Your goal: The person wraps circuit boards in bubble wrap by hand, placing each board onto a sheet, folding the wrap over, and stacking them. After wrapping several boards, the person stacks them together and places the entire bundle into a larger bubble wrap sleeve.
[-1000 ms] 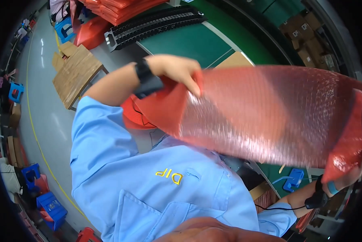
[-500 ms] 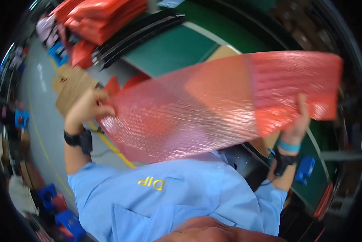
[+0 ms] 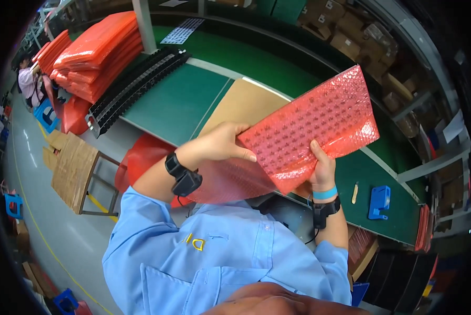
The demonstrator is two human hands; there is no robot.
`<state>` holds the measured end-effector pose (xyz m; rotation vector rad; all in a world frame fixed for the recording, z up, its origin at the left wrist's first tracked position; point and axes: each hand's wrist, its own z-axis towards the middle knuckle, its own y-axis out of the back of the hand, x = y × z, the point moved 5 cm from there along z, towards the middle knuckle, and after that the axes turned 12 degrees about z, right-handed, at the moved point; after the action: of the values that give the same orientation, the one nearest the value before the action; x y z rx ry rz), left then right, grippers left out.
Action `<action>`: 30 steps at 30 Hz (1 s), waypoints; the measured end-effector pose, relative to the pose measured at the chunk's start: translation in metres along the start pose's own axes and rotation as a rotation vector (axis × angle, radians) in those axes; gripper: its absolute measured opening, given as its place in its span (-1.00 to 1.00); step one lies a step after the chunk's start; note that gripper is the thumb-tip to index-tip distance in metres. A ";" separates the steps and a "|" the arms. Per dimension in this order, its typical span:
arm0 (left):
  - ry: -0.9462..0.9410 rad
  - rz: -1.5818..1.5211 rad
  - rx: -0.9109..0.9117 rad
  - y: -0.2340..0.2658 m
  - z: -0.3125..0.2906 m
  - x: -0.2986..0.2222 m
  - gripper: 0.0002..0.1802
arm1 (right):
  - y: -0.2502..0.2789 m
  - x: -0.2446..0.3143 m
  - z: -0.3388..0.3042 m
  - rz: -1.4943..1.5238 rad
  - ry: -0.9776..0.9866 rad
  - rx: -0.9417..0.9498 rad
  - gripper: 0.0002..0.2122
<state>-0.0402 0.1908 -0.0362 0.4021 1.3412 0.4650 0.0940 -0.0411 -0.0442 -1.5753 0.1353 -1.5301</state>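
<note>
The red bubble-wrap packet [image 3: 311, 113] is held in the air, partly across the right side of the cardboard sheet [image 3: 246, 100] in this view; the gap beneath it cannot be judged. Its long axis slants from the near left to the far right, rising away from the person's chest. Both hands are at it. The left hand [image 3: 220, 143], just on the near side of the cardboard sheet, curls loosely around the packet's left end, thumb spread from the fingers; whether it pinches the film cannot be told. The right hand [image 3: 323, 170], nearer and to the right of the sheet, is closed on the middle of the packet's near edge, thumb on top and fingers hidden below. Loose translucent film [image 3: 230, 181] trails from the packet toward the chest.

The cardboard sheet lies on the green counter [image 3: 159, 113]. Left of the sheet stands a black slotted rack [image 3: 141, 84], and beyond that a stack of red packs [image 3: 99, 39]. To the sheet's right and nearer, well apart from the packet, sit a blue tool [image 3: 379, 203] and a small slim tool [image 3: 355, 193]. Cardboard boxes [image 3: 345, 46] fill the far side, beyond the sheet's right end.
</note>
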 end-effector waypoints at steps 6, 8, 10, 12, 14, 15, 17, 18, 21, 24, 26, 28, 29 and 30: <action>0.235 -0.410 0.014 -0.037 -0.004 0.018 -0.69 | 0.039 0.009 -0.010 0.026 -0.040 -0.078 -0.47; 0.250 -0.427 -0.094 -0.036 -0.011 0.014 -0.76 | 0.044 0.004 -0.015 0.025 -0.061 -0.088 -0.47; 0.254 -0.420 -0.141 -0.030 -0.015 0.007 -0.79 | 0.046 -0.004 -0.017 0.038 -0.060 -0.100 -0.47; 0.056 -0.187 -0.323 -0.014 -0.022 -0.008 -0.82 | 0.051 -0.014 -0.025 0.039 -0.063 -0.077 -0.49; -0.042 -0.063 -0.402 -0.001 -0.032 -0.021 -0.83 | 0.056 -0.023 -0.036 0.032 -0.069 -0.027 -0.53; -0.095 0.061 -0.414 0.008 -0.038 -0.028 -0.83 | 0.057 -0.019 -0.042 0.041 -0.068 -0.033 -0.53; -0.206 0.303 -0.418 0.023 -0.049 -0.041 -0.85 | 0.046 -0.018 -0.063 -0.071 -0.476 0.061 -0.59; -0.205 0.303 -0.399 0.026 -0.053 -0.041 -0.85 | 0.040 -0.019 -0.074 -0.125 -0.680 0.109 -0.62; -0.208 0.405 -0.294 0.025 -0.061 -0.042 -0.84 | 0.027 -0.005 -0.095 -0.454 -0.710 0.275 -0.70; -0.198 0.482 -0.239 0.024 -0.071 -0.044 -0.81 | 0.007 0.021 -0.100 -0.714 -0.481 0.377 -0.76; -0.222 0.516 -0.194 0.019 -0.071 -0.044 -0.79 | -0.015 0.048 -0.088 -0.915 0.010 0.437 -0.79; -0.229 0.517 -0.270 0.017 -0.074 -0.042 -0.80 | -0.036 0.056 -0.069 -1.111 0.346 0.382 -0.79; -0.229 0.518 -0.314 0.018 -0.076 -0.043 -0.80 | -0.049 0.062 -0.065 -1.296 0.682 0.353 -0.78; -0.245 0.512 -0.299 0.017 -0.077 -0.044 -0.80 | -0.049 0.059 -0.060 -1.305 0.684 0.331 -0.78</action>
<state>-0.1243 0.1830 -0.0052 0.5353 0.9046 0.9949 0.0330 -0.0810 0.0205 -0.7245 -0.8885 -2.8349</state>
